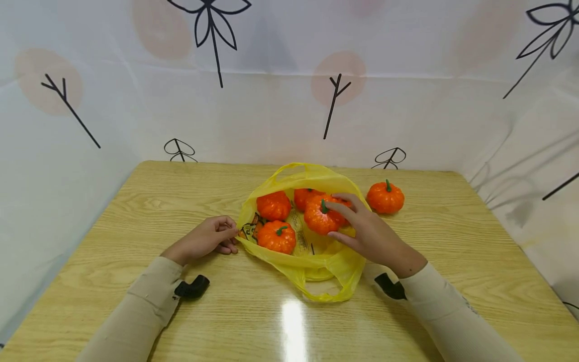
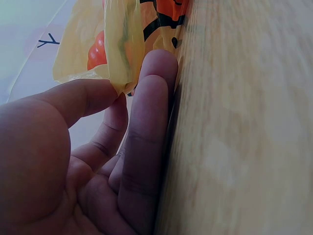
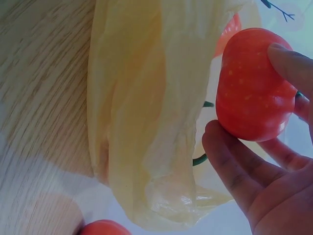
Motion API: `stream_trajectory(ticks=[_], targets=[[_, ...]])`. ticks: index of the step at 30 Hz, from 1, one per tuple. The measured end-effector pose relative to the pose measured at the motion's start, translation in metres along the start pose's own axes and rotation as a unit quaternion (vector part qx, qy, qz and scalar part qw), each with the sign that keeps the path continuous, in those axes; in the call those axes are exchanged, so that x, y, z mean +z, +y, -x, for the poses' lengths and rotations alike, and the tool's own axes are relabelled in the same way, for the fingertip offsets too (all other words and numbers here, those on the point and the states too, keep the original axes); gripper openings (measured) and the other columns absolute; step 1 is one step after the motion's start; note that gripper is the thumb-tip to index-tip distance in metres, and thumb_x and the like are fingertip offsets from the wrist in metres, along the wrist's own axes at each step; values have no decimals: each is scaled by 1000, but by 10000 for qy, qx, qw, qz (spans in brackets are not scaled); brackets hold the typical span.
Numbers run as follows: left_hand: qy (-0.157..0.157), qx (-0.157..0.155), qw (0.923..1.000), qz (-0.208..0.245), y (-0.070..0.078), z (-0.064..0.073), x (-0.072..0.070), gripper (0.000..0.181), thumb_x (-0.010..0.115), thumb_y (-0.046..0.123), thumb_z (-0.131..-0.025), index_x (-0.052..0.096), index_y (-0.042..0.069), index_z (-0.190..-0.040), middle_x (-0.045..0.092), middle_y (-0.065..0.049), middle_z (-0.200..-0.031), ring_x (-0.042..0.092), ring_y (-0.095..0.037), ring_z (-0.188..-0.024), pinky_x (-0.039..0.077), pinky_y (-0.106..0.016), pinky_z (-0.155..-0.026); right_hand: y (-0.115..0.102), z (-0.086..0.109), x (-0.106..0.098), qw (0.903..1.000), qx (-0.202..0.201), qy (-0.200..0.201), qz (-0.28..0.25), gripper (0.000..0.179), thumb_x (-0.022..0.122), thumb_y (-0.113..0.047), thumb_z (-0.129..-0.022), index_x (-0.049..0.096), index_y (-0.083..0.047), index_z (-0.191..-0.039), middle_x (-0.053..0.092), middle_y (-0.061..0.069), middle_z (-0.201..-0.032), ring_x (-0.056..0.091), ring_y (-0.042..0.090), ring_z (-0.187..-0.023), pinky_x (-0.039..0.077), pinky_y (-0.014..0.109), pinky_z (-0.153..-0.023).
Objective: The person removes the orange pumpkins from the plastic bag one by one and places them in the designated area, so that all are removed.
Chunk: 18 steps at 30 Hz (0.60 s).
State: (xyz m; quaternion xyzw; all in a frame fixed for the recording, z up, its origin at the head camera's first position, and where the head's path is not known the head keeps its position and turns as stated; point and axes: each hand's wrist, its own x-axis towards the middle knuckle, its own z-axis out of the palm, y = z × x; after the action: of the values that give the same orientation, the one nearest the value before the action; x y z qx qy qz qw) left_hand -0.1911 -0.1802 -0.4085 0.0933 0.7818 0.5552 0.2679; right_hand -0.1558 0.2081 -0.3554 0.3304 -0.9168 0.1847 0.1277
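Observation:
A yellow plastic bag (image 1: 334, 269) lies on the table with its mouth spread wide. My left hand (image 1: 210, 237) pinches the left edge of its rim between thumb and forefinger; the left wrist view shows that pinch on the thin plastic (image 2: 124, 58). Over the bag's right part, my right hand (image 1: 373, 236) grips a small orange toy pumpkin (image 1: 320, 219) with a green stem. In the right wrist view, thumb and fingers hold this pumpkin (image 3: 254, 85) above the bag's rim. Several more pumpkins rest inside, among them one near the front (image 1: 277, 238) and one behind it (image 1: 274, 205).
Another orange pumpkin (image 1: 386, 197) sits on the table just right of the bag. The wood-grain table (image 1: 190, 191) backs onto a white patterned cloth (image 1: 271, 115). Black devices are strapped at both wrists.

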Motion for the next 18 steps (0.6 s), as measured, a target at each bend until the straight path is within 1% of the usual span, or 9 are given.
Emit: stream_trajectory(ticks=[5,12,14,15,18], targets=[[-1,17,10000,-7,1,0,0,26,54,25,-106,53,1,-115,65,-11,-96,73,-19,-84,61,-27,-73,0,0,0,10000,58,-17,-4,63,79,-27,-88,50,-13,-142,43,14,-145,65,22,-85,58,32,-71],[-51,88,9999,19,2,1,0,27,53,24,-106,52,-1,-116,64,-10,-95,73,-17,-84,61,-26,-72,-1,0,-2,9999,73,104,31,62,79,-28,-88,51,-13,-141,42,13,-146,63,20,-73,56,28,-66],[-45,78,10000,14,1,1,0,27,54,24,-105,52,0,-115,65,-10,-95,73,-17,-84,61,-26,-72,-1,0,-3,9998,107,147,9,62,80,-27,-87,51,-13,-141,42,13,-147,62,20,-72,56,29,-66],[-45,81,10000,8,1,1,-1,27,54,25,-105,52,0,-115,65,-10,-95,73,-17,-83,61,-26,-72,-1,0,-3,9998,115,175,4,63,80,-27,-87,51,-12,-141,41,13,-147,63,20,-72,56,29,-67],[-23,56,10000,12,-1,-1,-1,25,54,24,-105,53,1,-114,66,-10,-95,73,-17,-83,61,-26,-72,-1,-1,-3,9995,111,290,-9,63,81,-26,-86,51,-11,-140,41,15,-148,65,23,-80,59,33,-71]])
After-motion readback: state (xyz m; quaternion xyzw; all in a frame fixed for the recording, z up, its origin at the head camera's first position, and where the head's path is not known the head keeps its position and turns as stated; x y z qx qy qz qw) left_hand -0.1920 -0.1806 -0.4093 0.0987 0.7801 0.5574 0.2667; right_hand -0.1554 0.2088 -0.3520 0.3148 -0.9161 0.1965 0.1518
